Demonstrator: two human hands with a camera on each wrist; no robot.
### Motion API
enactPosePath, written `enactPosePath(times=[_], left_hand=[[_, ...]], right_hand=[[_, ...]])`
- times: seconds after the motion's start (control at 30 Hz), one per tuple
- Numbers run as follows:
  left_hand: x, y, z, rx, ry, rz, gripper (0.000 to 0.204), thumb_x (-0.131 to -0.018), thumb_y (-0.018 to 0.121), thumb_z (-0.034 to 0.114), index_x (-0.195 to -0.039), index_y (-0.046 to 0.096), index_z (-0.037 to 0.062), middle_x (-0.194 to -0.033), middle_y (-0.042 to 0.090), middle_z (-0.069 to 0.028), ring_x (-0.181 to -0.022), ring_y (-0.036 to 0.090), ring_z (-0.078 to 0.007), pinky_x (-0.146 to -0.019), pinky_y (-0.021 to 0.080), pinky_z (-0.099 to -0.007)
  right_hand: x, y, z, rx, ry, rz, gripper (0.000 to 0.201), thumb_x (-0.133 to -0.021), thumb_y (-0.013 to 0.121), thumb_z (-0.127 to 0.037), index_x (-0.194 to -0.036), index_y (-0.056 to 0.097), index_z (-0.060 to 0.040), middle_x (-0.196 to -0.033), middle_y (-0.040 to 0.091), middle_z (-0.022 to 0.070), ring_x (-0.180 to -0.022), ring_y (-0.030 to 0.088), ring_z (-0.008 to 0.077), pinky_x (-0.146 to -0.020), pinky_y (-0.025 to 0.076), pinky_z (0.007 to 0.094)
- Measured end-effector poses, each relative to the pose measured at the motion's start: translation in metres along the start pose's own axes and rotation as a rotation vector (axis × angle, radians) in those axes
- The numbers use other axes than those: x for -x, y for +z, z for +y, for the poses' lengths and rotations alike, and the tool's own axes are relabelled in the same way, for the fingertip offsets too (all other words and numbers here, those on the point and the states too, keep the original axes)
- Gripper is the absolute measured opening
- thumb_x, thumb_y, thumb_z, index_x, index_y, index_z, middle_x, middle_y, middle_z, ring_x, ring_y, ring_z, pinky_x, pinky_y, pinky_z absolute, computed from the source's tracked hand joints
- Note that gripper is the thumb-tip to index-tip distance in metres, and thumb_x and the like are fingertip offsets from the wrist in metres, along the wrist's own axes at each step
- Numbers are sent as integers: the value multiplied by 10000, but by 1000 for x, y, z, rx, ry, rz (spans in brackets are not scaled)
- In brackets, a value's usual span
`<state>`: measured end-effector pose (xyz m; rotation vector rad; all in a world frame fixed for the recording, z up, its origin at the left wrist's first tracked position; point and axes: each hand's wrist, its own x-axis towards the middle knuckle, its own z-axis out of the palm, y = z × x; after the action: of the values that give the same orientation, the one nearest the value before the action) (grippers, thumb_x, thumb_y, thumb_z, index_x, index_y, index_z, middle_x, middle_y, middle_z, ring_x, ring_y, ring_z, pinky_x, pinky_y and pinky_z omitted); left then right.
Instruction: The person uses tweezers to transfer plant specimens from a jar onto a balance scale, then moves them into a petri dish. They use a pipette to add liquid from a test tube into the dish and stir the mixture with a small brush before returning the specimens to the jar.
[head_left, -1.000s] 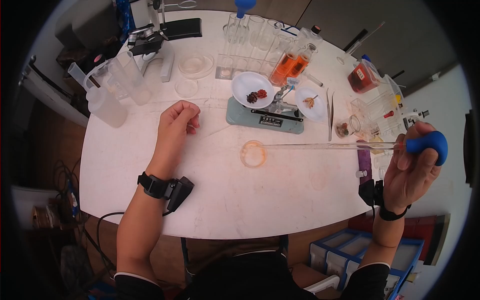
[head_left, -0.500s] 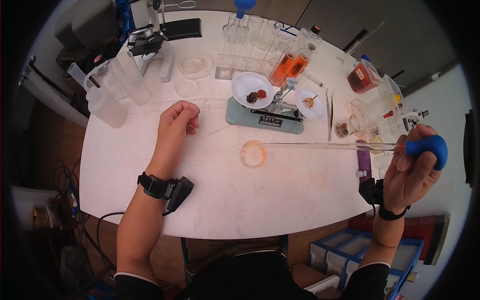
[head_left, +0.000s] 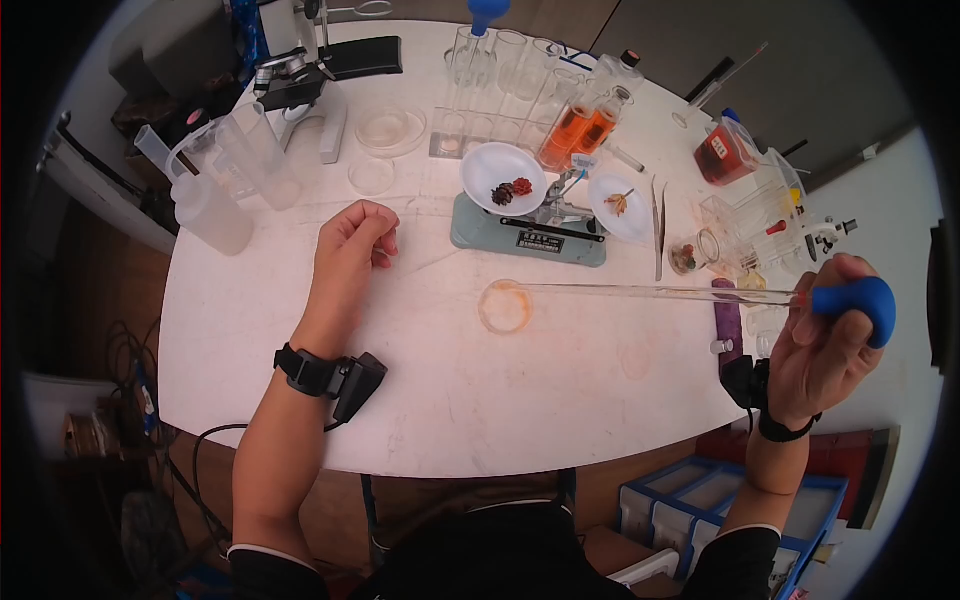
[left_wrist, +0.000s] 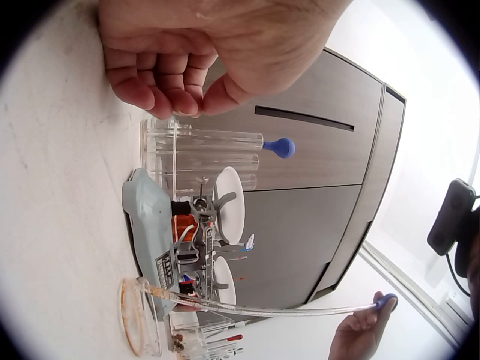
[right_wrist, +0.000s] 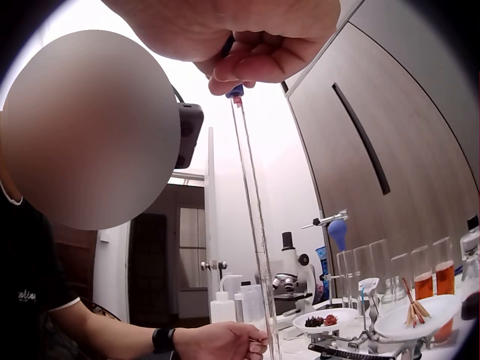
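Observation:
My right hand [head_left: 832, 330] grips the blue rubber bulb [head_left: 852, 300] of a long glass pipette [head_left: 660, 292] at the table's right edge. The pipette lies nearly level, its tip over a small petri dish [head_left: 505, 307] with an orange film. In the right wrist view the fingers [right_wrist: 255, 64] pinch the bulb above the glass tube [right_wrist: 253, 217]. My left hand [head_left: 355, 240] rests on the white table [head_left: 400, 400] left of the dish, fingers curled, holding nothing. The left wrist view shows those curled fingers [left_wrist: 161, 79], the dish [left_wrist: 139, 315] and the pipette [left_wrist: 262, 307].
A grey balance scale [head_left: 540, 215] with two white pans stands behind the dish. Further back are glass cylinders [head_left: 500, 70], orange-liquid flasks [head_left: 575, 130], a microscope [head_left: 300, 70], plastic jugs [head_left: 215, 190] and petri dishes [head_left: 390, 130]. Tweezers [head_left: 658, 225] and small jars [head_left: 690, 255] lie at the right.
My right hand with the bulb has dropped slightly and the thumb has shifted on the bulb. The left hand has not moved.

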<state>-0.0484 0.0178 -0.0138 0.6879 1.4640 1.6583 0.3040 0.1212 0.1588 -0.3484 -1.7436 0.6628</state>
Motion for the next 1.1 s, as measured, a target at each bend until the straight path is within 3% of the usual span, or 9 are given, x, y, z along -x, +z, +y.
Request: enactPosePath(times=[0.23,0.57,0.97,1.1], left_hand=[[0,0,0,-1,2,-4,154,-943,535,200,-841,591,98,-711,555,35,-672,499,-60,-638,393,-223],[1,0,0,1,1,-8,155,-942,538,207,-841,591,101,-714,551,38,-675,496,-60,-641,390,-224],[1,0,1,-2,-7,-1,146,-934,533,193,-837,591,101,-716,554,37,-678,499,-60,-646,396,-225],[1,-1,1,-2,-2,-4,144,-930,533,190,-834,595,102,-716,556,37,-679,502,-60,-646,397,-223]], right_hand=[[0,-7,-2,21,-30,-52,539,-914,682,-341,-1101,559,149,-1048,601,192,-702,504,129,-627,446,249],[0,-6,-9,64,-64,-80,545,-920,670,-354,-1095,548,147,-1038,596,199,-674,512,128,-573,430,244],[-6,0,-24,193,-91,-140,592,-914,663,-399,-1076,540,156,-888,586,190,-533,506,136,-478,401,225],[-8,7,-35,264,-73,-169,603,-916,649,-427,-1057,541,149,-771,563,150,-471,478,113,-469,379,221]])
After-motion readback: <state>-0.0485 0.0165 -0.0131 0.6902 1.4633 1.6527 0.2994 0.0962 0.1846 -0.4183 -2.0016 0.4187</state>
